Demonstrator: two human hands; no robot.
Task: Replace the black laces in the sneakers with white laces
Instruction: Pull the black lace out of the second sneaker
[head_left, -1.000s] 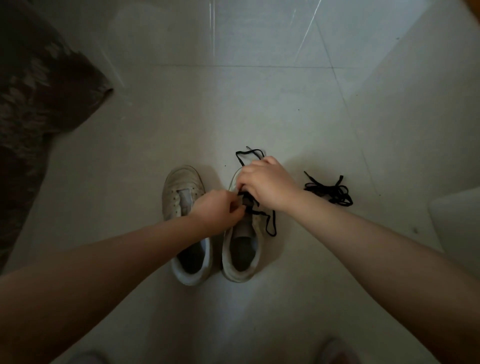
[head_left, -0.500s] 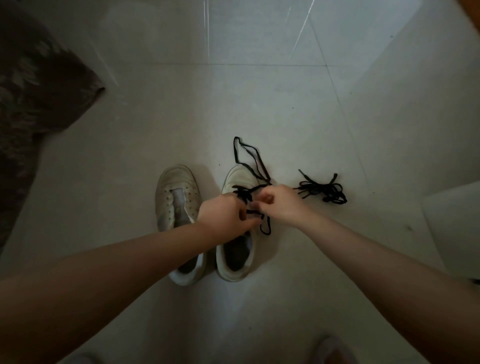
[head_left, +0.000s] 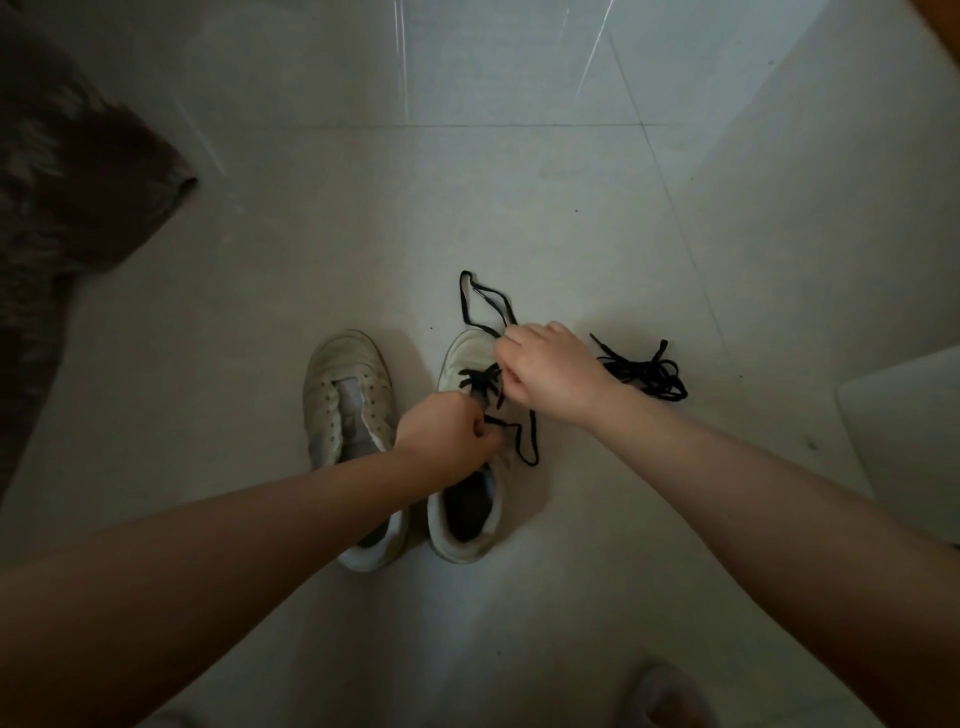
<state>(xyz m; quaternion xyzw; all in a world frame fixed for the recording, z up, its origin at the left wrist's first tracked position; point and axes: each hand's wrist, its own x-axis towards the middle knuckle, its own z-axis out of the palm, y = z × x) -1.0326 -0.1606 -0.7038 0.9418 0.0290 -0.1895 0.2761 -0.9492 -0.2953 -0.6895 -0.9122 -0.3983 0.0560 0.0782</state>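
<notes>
Pale tiled floor (head_left: 467, 208), dim light: two white sneakers lie side by side, long axes running toe-away, heel toward the person; left sneaker (head_left: 348, 410) already laceless, its pulled black lace (head_left: 644, 371) heaped just right of the pair. Right sneaker (head_left: 467, 499) is mid-unlacing. Left hand (head_left: 447, 436) pinches the partly threaded black lace (head_left: 527, 441) near the eyelets, probably to steady it, while right hand (head_left: 550, 371) grips a strand to draw it out.

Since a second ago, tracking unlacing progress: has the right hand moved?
Yes. The right hand pulled toward the loose black lace pile, then returned forward.
</notes>
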